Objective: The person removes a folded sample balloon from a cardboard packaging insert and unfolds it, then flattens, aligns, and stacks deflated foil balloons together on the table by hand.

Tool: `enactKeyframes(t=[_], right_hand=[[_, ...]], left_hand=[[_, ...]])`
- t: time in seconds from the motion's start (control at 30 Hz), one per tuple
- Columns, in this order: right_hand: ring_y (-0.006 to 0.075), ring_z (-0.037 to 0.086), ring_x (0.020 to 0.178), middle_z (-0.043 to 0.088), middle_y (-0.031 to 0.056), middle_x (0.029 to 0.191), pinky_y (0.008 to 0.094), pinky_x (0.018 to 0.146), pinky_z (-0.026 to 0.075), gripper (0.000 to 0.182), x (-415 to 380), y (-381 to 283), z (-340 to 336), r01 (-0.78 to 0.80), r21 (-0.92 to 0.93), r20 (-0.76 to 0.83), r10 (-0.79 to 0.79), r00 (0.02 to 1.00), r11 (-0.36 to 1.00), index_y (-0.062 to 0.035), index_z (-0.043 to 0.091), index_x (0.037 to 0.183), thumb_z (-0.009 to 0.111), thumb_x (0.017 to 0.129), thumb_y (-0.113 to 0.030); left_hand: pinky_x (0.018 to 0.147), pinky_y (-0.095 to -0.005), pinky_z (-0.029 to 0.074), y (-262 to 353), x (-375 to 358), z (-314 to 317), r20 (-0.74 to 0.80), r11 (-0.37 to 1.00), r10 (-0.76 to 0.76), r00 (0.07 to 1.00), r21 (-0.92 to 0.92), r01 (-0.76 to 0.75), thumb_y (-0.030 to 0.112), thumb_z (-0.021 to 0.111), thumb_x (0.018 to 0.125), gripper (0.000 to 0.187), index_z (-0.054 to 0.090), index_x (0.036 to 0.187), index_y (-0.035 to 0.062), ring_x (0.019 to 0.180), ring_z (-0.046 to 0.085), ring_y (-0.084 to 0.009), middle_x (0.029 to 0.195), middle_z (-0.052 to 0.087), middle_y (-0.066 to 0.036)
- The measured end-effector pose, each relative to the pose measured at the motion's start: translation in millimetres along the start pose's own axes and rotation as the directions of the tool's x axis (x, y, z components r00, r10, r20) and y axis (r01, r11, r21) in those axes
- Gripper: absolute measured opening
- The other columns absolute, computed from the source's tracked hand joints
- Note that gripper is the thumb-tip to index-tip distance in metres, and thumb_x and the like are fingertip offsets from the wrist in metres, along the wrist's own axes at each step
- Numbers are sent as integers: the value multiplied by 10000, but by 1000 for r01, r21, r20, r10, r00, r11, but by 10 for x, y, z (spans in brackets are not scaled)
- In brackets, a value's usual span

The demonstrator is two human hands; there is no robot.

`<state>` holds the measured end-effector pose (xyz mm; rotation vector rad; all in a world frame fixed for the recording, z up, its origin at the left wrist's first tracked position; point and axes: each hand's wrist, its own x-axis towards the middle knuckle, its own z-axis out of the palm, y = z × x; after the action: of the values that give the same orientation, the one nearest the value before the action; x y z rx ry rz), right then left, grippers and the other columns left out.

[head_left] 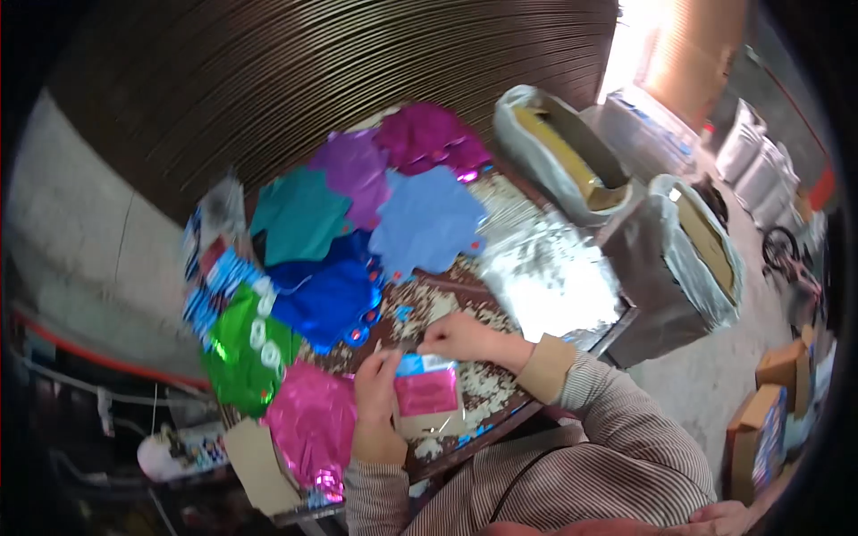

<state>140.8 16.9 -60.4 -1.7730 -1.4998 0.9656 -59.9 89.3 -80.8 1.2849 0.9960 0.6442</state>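
A clear plastic packet (427, 394) with a folded pink foil sheet and a blue and white strip inside lies at the table's near edge. My left hand (375, 382) is closed on its upper left corner. At the packet's top edge, my right hand (461, 340) is closed too, its thumb and finger pinched together close to the left fingertips. Beside my left wrist lies a flat pink foil balloon (308, 415). Beyond it are a green foil balloon (241, 344) and a dark blue foil balloon (326, 299).
Light blue (427, 219), teal (301, 214) and magenta foil balloons (427, 138) spread over the worn table (447, 290). Silver plastic packets (554, 281) are stacked at the right. Two lined bins (675, 268) stand beyond the table's right edge. Cardboard boxes (755, 438) sit on the floor.
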Motion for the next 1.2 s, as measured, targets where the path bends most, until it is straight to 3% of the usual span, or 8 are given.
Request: enactKeyframes(t=[0.3, 0.43, 0.5, 0.57, 0.73, 0.9, 1.1, 1.2], right_hand=[[121, 475, 481, 580, 17, 565, 256, 511, 431, 218, -1, -7, 9, -63, 175, -21, 68, 997, 983, -51, 690, 747, 679, 827, -254], [149, 530, 554, 611, 28, 650, 259, 557, 448, 170, 9, -95, -52, -161, 156, 15, 160, 987, 975, -44, 689, 776, 693, 803, -212], [160, 551, 621, 625, 43, 736, 253, 586, 449, 130, 39, -132, -25, 172, -93, -295, -192, 936, 981, -40, 684, 808, 705, 784, -166], [170, 573, 689, 638, 58, 823, 247, 615, 451, 119, 46, -167, 4, 388, -414, -471, -558, 683, 824, -36, 680, 840, 718, 766, -120], [223, 596, 793, 637, 88, 941, 283, 675, 471, 167, 40, -273, 137, 576, -186, -295, -605, 740, 796, -37, 673, 889, 713, 732, -73], [219, 599, 757, 640, 77, 889, 297, 667, 484, 145, 14, -266, 89, 513, -71, -256, -513, 820, 856, -29, 671, 889, 687, 745, -29], [228, 609, 749, 643, 67, 869, 296, 669, 493, 140, -38, -362, 16, 415, -45, -168, -417, 893, 908, -27, 672, 887, 684, 748, -43], [232, 614, 743, 645, 68, 856, 293, 669, 497, 143, -91, -468, 15, 433, -203, -213, -471, 856, 878, -20, 668, 881, 673, 739, -36]], left_hand=[[777, -211, 459, -12, 14, 9, 78, 980, -64, 995, -181, 77, 94, 622, 887, 203, 632, 1056, -18, 839, 581, -118, 940, 656, -83], [784, -203, 461, 60, -21, 1, 138, 953, -9, 990, -299, 50, 44, 609, 885, 243, 594, 1119, -15, 840, 585, -117, 964, 651, -89], [787, -203, 464, 36, -18, -27, 157, 957, -22, 987, -282, 66, 17, 599, 881, 258, 576, 1136, -18, 842, 589, -119, 983, 649, -90], [790, -204, 467, 15, -30, -29, 182, 961, -29, 983, -266, 78, -10, 589, 878, 277, 558, 1153, -21, 845, 593, -120, 1001, 646, -91], [791, -207, 471, 0, -72, 23, 232, 967, 28, 972, -253, 33, -16, 589, 875, 256, 568, 1131, -18, 856, 596, -121, 1005, 648, -95], [803, -202, 471, 57, -137, 58, 225, 972, 56, 973, -234, -2, -26, 598, 862, 277, 567, 1137, -16, 886, 601, -124, 1019, 647, -96], [817, -203, 469, 151, -199, 90, 245, 976, 88, 965, -217, -34, -54, 601, 841, 304, 567, 1140, -13, 916, 602, -129, 1035, 643, -95], [828, -209, 469, 163, -232, 107, 240, 985, 128, 962, -146, -94, -77, 598, 825, 335, 558, 1151, -11, 932, 602, -136, 1047, 640, -94]])
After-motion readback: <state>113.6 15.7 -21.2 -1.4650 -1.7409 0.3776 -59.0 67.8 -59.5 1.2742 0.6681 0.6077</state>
